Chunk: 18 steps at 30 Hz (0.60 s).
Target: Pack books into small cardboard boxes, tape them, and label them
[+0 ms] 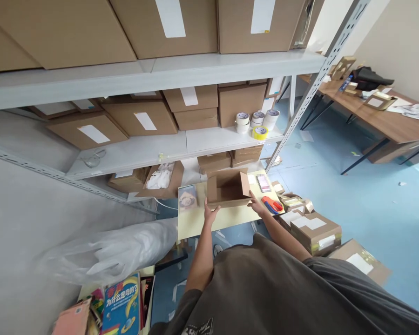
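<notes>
An open cardboard box (229,204) with its flaps up sits on the pale yellow table (195,223), and its inside looks bare. My left hand (210,213) grips the near left corner, thumb spread along the front wall. At the near right corner, my right hand (257,204) holds the same box; some of its fingers are hidden behind the cardboard. A flat plastic-wrapped item (187,197) lies to the left of the box. To the right are an orange and blue tape dispenser (272,204) and a phone (263,183) with a blurred screen.
Metal shelves (209,139) with cartons rise behind the table, holding white tape rolls (242,122) and a yellow roll (260,133). Packed parcels (316,230) crowd the floor at right. Plastic wrap (125,251) and books (120,302) are at left. A brown desk (387,121) stands farther off.
</notes>
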### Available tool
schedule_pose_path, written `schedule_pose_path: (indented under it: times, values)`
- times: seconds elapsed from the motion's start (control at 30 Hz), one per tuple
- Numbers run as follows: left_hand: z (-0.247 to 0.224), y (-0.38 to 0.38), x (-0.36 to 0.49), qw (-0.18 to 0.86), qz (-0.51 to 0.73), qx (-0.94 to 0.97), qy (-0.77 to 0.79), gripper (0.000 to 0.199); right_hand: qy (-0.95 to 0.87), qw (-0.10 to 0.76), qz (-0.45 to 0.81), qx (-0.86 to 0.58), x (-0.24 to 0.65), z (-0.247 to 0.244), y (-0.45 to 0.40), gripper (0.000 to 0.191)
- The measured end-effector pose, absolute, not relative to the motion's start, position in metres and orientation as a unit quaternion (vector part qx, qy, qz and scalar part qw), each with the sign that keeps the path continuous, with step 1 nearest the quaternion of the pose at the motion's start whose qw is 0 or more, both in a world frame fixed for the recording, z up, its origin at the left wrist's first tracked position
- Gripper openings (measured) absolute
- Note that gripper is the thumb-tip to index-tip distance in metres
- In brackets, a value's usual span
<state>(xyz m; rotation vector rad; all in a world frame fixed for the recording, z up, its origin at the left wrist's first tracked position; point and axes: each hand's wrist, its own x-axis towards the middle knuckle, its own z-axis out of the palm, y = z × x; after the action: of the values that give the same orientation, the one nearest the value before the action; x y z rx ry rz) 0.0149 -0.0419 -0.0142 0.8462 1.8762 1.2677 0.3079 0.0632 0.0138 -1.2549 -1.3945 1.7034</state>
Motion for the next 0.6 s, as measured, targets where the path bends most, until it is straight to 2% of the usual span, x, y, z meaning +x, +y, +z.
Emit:
schedule_pose_path:
  times: [0.13, 0.23, 0.33, 0.43, 0.5, 0.6]
  values:
    - [0.009, -0.045, 0.01, 0.363, 0.431, 0.352, 0.747, 0.119, -0.514, 0.268, 0.644, -0.499, 0.317, 0.023, 0.071, 0.108]
    - [0.037, -0.044, -0.004, 0.314, 0.394, 0.374, 0.779, 0.12, -0.531, 0.3, 0.597, -0.521, 0.325, 0.044, 0.086, 0.103]
    - [0.073, -0.03, -0.011, 0.253, 0.411, 0.407, 0.775, 0.093, -0.57, 0.366, 0.541, -0.498, 0.311, 0.068, 0.102, 0.087]
    - [0.104, -0.001, -0.001, 0.283, 0.413, 0.477, 0.722, 0.062, -0.613, 0.386, 0.54, -0.428, 0.272, 0.086, 0.113, 0.075]
    - [0.116, 0.017, 0.012, 0.344, 0.37, 0.524, 0.686, 0.056, -0.654, 0.357, 0.545, -0.385, 0.244, 0.091, 0.117, 0.075]
    - [0.119, 0.028, 0.025, 0.382, 0.281, 0.577, 0.665, 0.051, -0.728, 0.258, 0.504, -0.386, 0.222, 0.088, 0.118, 0.075]
